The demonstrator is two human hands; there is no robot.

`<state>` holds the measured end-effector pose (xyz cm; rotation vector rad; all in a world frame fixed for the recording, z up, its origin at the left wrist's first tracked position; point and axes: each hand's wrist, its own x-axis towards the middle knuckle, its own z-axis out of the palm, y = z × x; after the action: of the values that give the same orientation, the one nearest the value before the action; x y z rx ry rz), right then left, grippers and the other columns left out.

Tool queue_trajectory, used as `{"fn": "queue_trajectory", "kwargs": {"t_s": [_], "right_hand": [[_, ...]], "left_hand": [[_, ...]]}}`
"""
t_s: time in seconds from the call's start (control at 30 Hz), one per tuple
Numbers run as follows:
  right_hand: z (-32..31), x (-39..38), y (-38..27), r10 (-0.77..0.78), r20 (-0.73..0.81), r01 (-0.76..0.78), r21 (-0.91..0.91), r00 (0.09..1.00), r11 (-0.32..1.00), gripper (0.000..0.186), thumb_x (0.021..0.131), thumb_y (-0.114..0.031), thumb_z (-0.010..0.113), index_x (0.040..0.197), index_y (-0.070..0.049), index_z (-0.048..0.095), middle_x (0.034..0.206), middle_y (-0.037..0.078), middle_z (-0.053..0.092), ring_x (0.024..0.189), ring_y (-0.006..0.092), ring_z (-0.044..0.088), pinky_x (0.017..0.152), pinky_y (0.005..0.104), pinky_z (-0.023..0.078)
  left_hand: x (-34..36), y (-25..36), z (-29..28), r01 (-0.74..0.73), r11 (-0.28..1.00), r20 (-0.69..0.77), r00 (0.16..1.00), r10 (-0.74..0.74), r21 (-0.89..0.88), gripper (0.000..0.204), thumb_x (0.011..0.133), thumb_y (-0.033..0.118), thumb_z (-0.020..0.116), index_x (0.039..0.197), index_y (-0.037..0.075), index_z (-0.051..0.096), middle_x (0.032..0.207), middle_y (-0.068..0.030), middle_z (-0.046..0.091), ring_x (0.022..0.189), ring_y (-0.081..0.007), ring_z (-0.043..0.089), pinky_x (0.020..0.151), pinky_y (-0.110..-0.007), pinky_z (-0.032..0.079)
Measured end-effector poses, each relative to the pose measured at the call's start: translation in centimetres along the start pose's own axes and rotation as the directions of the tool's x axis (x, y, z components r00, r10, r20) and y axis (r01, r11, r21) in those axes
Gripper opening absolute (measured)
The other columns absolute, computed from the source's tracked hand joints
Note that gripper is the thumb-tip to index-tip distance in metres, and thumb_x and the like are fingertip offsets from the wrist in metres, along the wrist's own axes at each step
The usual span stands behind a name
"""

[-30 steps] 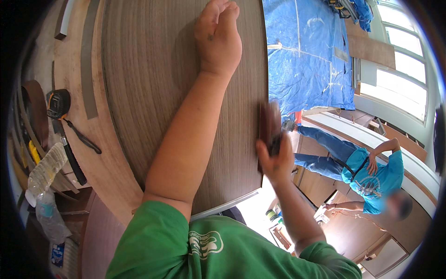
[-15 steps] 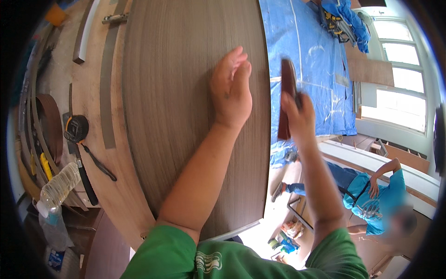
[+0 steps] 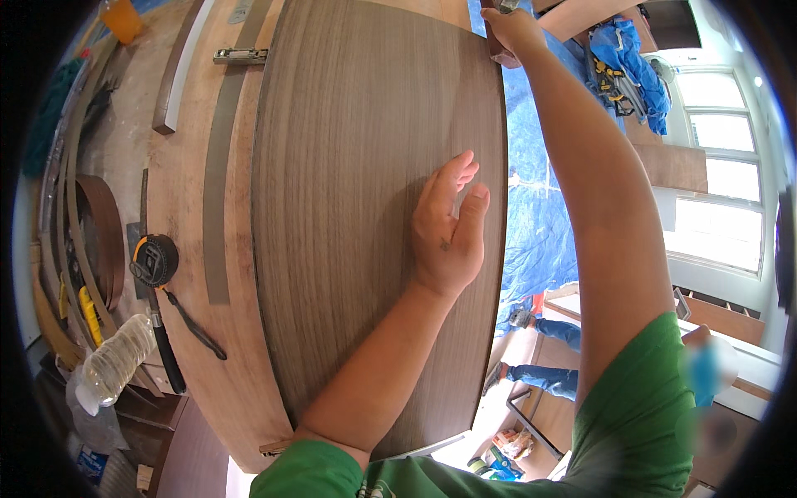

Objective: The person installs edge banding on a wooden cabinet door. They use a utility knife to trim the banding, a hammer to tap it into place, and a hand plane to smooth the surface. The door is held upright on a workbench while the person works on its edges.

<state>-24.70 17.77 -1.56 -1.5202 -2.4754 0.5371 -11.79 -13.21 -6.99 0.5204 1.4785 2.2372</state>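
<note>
A wood-grain door panel [image 3: 349, 183] lies lengthwise in front of me on a plywood surface. My left hand [image 3: 451, 228] is over its right half, fingers loosely bent and thumb apart, holding nothing. At the far end of the panel's right edge, my right hand [image 3: 516, 31] grips a long, flat brown block [image 3: 500, 51] standing against that edge. The top of the picture cuts off part of this hand and block. A metal cabinet hinge [image 3: 241, 56] projects from the panel's left edge, and a second hinge [image 3: 274, 448] shows near my left sleeve.
Left of the panel lie a tape measure [image 3: 154, 261], a black-handled tool [image 3: 168, 357], a yellow cutter [image 3: 90, 315] and coiled edging strip [image 3: 98, 241]. A clear bottle [image 3: 120, 361] lies nearby. Blue sheeting [image 3: 535, 224] spreads on the right; a person's legs [image 3: 544, 378] are beyond my right arm.
My right arm has reached forward, carrying the brown block from beside the panel to its far right edge. In the picture, the panel and left hand have shifted rightward, with the left hand lower.
</note>
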Motion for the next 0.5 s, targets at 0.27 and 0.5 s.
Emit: {"fn": "queue_trajectory", "kwargs": {"t_s": [0.27,0.5], "right_hand": [[-0.2,-0.9,1.6,-0.045,-0.024,0.042,-0.113,0.999,0.993,0.05,0.089,-0.038,0.071,0.12,0.001,0.069,0.106,0.025,0.074,0.099,0.0375,0.074,0.082,0.0478,0.059],[-2.2,-9.5,-0.1,0.049,-0.002,-0.049,0.003,0.999,0.999,0.052,0.087,-0.041,0.071,0.117,0.001,0.07,0.105,0.025,0.075,0.101,0.0382,0.073,0.088,0.0482,0.057]], "left_hand": [[0.1,0.1,0.1,0.032,0.998,-0.003,0.999,-0.032,-0.045,0.039,0.102,0.016,0.061,0.134,-0.005,0.059,0.123,-0.0222,0.067,0.116,-0.03,0.066,0.103,-0.04,0.05],[0.3,-0.3,0.0,0.016,0.999,-0.024,1.0,-0.018,-0.044,0.038,0.102,0.017,0.061,0.133,-0.005,0.06,0.121,-0.0213,0.068,0.112,-0.0282,0.067,0.1,-0.039,0.051]]}}
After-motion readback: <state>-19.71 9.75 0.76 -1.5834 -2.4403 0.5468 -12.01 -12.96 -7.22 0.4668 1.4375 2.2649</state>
